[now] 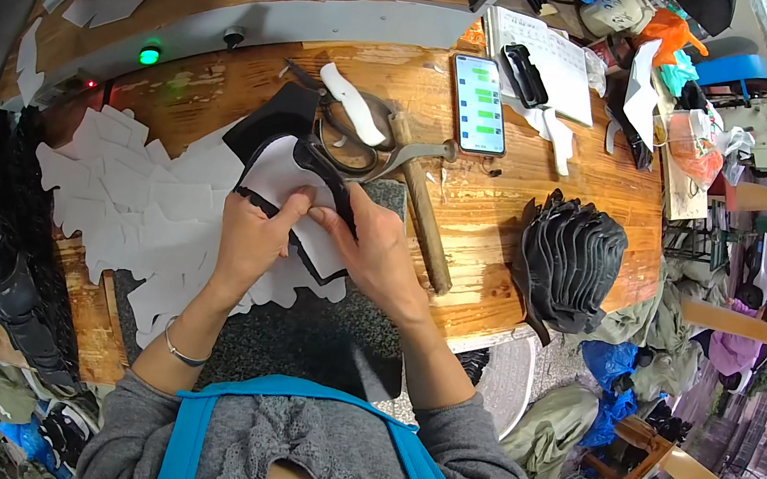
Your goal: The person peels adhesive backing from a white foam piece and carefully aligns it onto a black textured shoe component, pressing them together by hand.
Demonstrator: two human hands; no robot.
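Between both hands I hold a black leather shoe upper with a white lining piece inside it. My left hand grips its near left edge, thumb pressed on the white lining. From the right, my right hand closes round the black edge, its thumb meeting the left one over the lining. The fingers underneath are hidden. Left of my hands, many white cut pieces overlap in a spread. A dark speckled stone slab lies beneath my wrists.
Just beyond my hands lie scissors, a hammer and a white-wrapped tool. A phone and notebook rest farther back. Stacked black leather uppers stand near the table's right edge. A sewing machine is at far right.
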